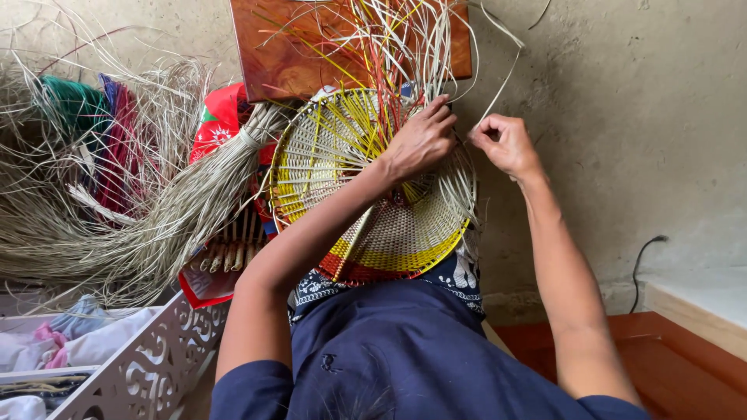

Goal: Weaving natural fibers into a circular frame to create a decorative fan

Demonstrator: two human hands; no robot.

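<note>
Bare wall [622, 117] right of the right hand [504, 144] lies open — loose straw bundle [156, 210] crowds the left.

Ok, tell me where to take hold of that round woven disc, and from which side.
Probably grip the woven disc at its bare near rim, on the yellow and red bands, coming from the person's lap side. The far edge bristles with loose strands, and the left hand and right hand already work there.
</note>
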